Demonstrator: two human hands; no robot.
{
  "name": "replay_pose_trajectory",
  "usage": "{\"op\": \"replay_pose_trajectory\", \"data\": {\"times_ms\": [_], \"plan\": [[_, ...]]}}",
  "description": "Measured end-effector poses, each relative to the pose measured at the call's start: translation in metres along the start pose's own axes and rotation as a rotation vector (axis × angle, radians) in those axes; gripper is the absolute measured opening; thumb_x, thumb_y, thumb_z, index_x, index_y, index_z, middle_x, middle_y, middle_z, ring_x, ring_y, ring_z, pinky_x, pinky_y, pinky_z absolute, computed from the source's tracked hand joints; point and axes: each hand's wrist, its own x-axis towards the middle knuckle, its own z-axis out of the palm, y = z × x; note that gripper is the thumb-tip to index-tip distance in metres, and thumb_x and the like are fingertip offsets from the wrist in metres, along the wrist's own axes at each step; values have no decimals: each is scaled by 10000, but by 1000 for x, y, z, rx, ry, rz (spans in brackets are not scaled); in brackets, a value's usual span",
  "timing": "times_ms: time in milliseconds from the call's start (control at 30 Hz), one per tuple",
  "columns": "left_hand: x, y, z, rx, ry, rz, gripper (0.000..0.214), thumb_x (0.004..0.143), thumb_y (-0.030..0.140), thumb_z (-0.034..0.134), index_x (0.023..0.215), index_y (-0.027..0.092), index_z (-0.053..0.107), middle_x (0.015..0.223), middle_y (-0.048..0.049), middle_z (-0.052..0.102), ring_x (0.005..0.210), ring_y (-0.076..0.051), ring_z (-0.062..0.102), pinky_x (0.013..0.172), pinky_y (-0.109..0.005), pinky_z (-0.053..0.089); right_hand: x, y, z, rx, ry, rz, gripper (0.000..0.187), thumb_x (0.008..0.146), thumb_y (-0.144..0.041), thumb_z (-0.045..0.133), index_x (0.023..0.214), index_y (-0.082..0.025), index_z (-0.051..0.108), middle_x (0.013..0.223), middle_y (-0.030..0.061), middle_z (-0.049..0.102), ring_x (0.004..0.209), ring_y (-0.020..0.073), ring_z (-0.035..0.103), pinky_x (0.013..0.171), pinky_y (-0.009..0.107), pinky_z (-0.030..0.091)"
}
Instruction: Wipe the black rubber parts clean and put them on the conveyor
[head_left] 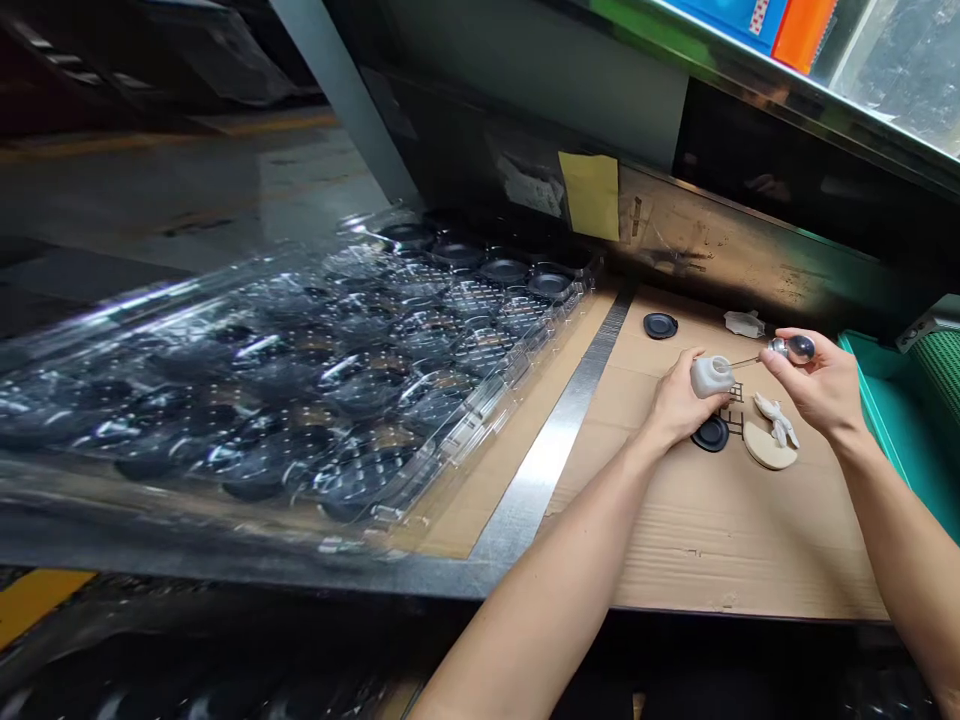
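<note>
My left hand (679,405) is wrapped around a small whitish bottle (712,376), tilted with its open mouth facing right. My right hand (821,385) grips a thin-stemmed applicator (793,348) with a dark, shiny rounded end. The stem reaches to the bottle's mouth; its far tip is hidden there. Just below my left hand lies a black round part (710,433). Between my hands, a crumpled white cloth (778,418) rests on a beige round pad (770,448). Farther back is another black round part (660,325).
Clear plastic trays (480,430) with rows of black round parts fill the left side. A metal strip (551,450) borders the cardboard sheet (675,550). At the right stands a green bin (885,420). A yellow paper (590,195) hangs behind, under an overhead shelf (817,90).
</note>
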Motion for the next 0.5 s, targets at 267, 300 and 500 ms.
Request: {"op": "replay_pose_trajectory", "data": {"times_ms": [267,300,500], "plan": [[1,-4,-1,-11,-19,35,884,674,343,878,1448,211,472,1328,-130,642,1228,-299,617,1054,-423,472,-4,10,-1,153,67,52,438,776,-506,817,1084,-210,724,899,28,710,823,180,669,791,342,562],[1,-3,-2,-6,-13,65,889,675,360,878,1450,210,472,1345,-136,626,1248,-301,601,1066,-427,462,-5,14,-1,217,131,74,449,769,-504,825,1089,-207,716,896,26,706,812,174,670,791,343,567],[-4,22,-11,67,343,360,448,867,453,718,1214,174,669,1109,-121,656,1095,-258,603,1003,-419,469,-32,33,7,717,184,311,401,774,-472,842,1046,-239,661,989,10,702,796,132,670,814,347,598]]}}
